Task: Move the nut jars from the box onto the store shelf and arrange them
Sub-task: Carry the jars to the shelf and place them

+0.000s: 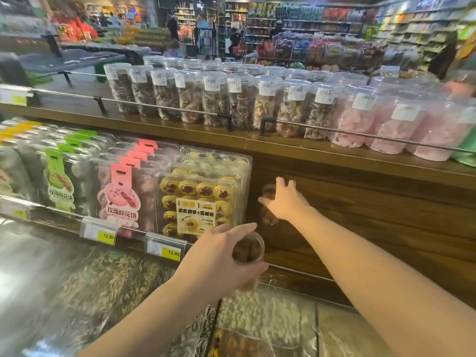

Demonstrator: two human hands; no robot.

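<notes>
My left hand (219,256) grips a clear round nut jar (248,249) filled with brown nuts, held low in front of the lower shelf edge. My right hand (284,200) reaches further forward and holds a second clear nut jar (269,217) against the dark wooden panel below the top shelf; my fingers cover most of that jar. On the wooden top shelf (309,150) stand rows of tall clear jars (213,99) with white barcode labels, behind a metal rail. No box is in view.
Clear trays of pastries (195,199) with pink, green and yellow labels stand on the lower shelf at left, with yellow 12.80 price tags (171,252). Bulk bins of nuts and seeds under clear covers (257,318) lie below my arms. Store aisles fill the background.
</notes>
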